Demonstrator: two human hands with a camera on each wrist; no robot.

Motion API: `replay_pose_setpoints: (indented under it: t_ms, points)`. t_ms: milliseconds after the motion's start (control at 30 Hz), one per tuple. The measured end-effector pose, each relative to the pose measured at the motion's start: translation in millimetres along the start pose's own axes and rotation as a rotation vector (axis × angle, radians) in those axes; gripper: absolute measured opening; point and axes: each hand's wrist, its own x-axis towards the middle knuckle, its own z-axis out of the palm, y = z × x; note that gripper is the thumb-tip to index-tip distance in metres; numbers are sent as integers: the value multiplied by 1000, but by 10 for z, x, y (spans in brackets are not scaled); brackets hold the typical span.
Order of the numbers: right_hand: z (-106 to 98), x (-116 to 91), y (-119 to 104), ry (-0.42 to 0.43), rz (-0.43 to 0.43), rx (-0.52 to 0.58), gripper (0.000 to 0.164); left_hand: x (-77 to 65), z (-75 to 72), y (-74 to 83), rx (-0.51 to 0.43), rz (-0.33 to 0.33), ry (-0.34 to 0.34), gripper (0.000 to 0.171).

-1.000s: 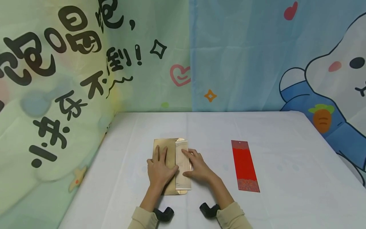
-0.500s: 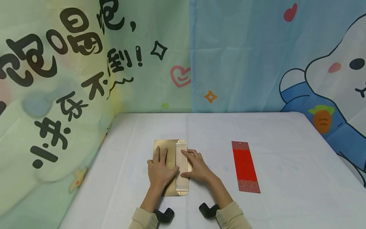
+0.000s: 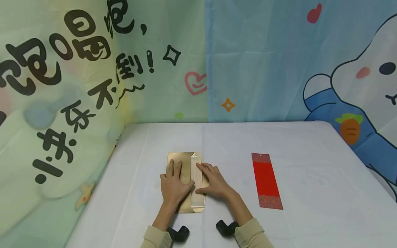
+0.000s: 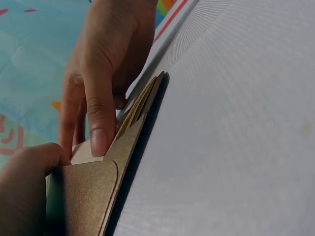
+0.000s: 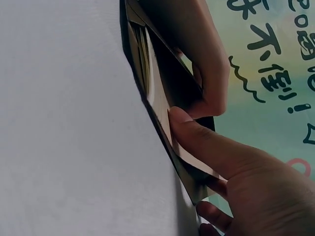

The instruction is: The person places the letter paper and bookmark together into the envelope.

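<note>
My left hand point(image 3: 174, 187) lies over a gold envelope point(image 3: 185, 206) on the table, fingers straight and spread, thumb bent at its right-hand edge. A cream folded paper point(image 3: 197, 202) sits lengthwise at that edge, its left side under the envelope's top layer. Thumb and curled fingers of my right hand point(image 3: 216, 184) hold the paper from the right. The right wrist view shows the right thumb point(image 5: 202, 137) on the cream paper inside the envelope's gaping mouth, with several thin gold layers point(image 5: 142, 54) beside it. The paper's inner part is hidden in the envelope.
A long red card point(image 3: 267, 181) with patterned ends and a small hole lies on the white tablecloth point(image 3: 310, 193) to the right. Black wrist camera mounts point(image 3: 179, 234) show at both cuffs. Printed cloth backdrops point(image 3: 257, 62) stand behind and at the left.
The cream paper has shifted slightly left, further under the envelope's top layer, with my right thumb following. My left hand has stayed nearly still on the envelope.
</note>
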Motion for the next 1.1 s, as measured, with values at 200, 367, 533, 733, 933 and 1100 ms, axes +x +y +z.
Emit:
replay_pose_setpoints:
  t_ms: [200, 367, 533, 733, 933, 1100]
  points:
    - [28, 5, -17, 6, -24, -56, 96, -4, 7, 3, -9, -4, 7, 82]
    - [17, -17, 11, -9, 4, -3, 94, -11, 7, 9, -14, -1, 7, 82]
    - [-50, -54, 62, -3, 18, 66, 82, -5, 8, 6, -6, 4, 2, 83]
    - [-51, -56, 97, -39, 16, 26, 82, 19, 1, 5, -13, -8, -4, 82]
    - [6, -51, 73, -29, 14, -12, 84, 12, 2, 4, -4, -6, -26, 83]
    - [34, -52, 19, -7, 14, -45, 85, 3, 13, -6, 20, 2, -34, 84]
